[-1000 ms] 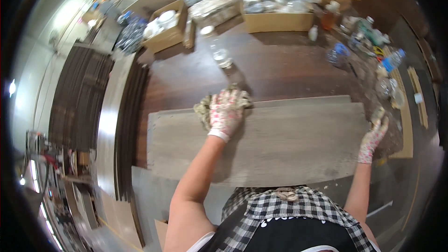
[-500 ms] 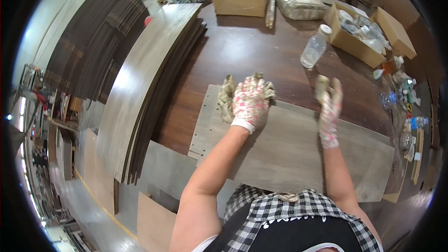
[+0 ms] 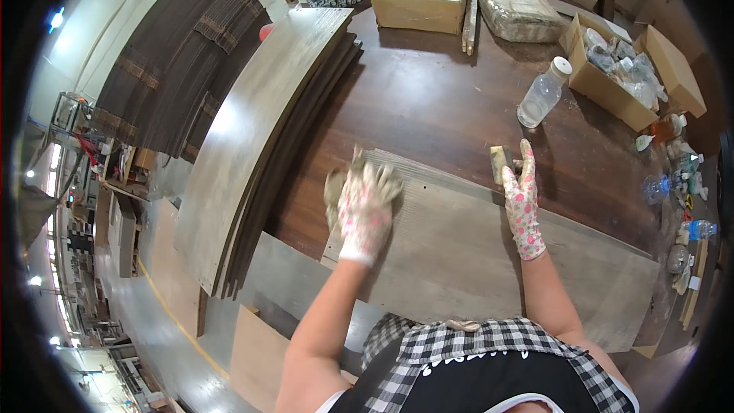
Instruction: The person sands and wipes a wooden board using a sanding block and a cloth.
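Note:
A grey wood-grain panel (image 3: 451, 237) with small drilled holes near its left end lies in front of me, on top of at least one more board. My left hand (image 3: 362, 218), in a white glove with pink spots, presses a crumpled, stained cloth (image 3: 333, 193) onto the panel's left end. Parts of the cloth stick out around the fingers. Over the panel's far edge, my right hand (image 3: 523, 210), gloved alike, holds a small yellowish block with dark sides (image 3: 499, 162) between thumb and fingers. The block is raised off the surface.
Left of the panel stands a stack of long grey boards (image 3: 267, 92). A clear bottle with a white cap (image 3: 541, 95) stands on the brown tabletop (image 3: 428, 107). Cardboard boxes (image 3: 420, 14) and a wrapped block-shaped package (image 3: 520, 14) sit at the back. Several small bottles (image 3: 697, 229) line the right.
My left hand has slid the cloth leftward and nearer to me, to the panel's left end. The right hand has turned, so the block shows more clearly. The whole view has shifted slightly.

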Available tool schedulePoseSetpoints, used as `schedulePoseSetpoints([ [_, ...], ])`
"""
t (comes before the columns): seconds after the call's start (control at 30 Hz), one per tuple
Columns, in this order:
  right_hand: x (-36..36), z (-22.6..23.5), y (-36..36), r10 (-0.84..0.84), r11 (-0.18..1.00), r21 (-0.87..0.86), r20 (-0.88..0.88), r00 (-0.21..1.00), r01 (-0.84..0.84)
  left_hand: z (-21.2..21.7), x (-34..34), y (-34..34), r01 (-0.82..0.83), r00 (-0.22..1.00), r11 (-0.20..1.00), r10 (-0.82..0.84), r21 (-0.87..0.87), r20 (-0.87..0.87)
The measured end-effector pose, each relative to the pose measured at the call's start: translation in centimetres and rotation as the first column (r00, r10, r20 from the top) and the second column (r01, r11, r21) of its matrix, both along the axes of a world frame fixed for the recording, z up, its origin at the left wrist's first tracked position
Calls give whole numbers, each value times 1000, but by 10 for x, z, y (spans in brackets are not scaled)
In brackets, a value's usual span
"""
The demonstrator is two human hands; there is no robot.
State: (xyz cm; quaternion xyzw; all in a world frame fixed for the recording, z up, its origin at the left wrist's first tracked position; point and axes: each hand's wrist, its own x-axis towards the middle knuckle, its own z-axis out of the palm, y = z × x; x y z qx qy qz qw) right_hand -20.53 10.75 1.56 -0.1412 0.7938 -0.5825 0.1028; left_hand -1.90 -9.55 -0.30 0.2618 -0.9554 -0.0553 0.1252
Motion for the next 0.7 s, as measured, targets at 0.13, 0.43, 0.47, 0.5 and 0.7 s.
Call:
schedulePoseSetpoints([
  [0.13, 0, -2, 2, 16, 999, 52, -130, 991, -10, 14, 90, 37, -88, 996, 963, 90, 253, 3],
  [0.43, 9, -1, -5, 58, 996, 83, -183, 981, -43, 21, -48, -12, -46, 990, 991, 29, 123, 138],
  [0.47, 4, -4, -3, 78, 995, 83, -195, 978, -63, 18, -45, -12, -64, 991, 990, 49, 123, 126],
  [0.5, 1, -7, -1, 46, 998, 57, -151, 988, -38, 16, -37, -8, -31, 997, 995, 24, 95, 72],
  [0.7, 2, -6, 0, 40, 997, 68, -155, 987, -30, 10, 112, 32, 21, 1000, 995, -22, 100, 3],
])
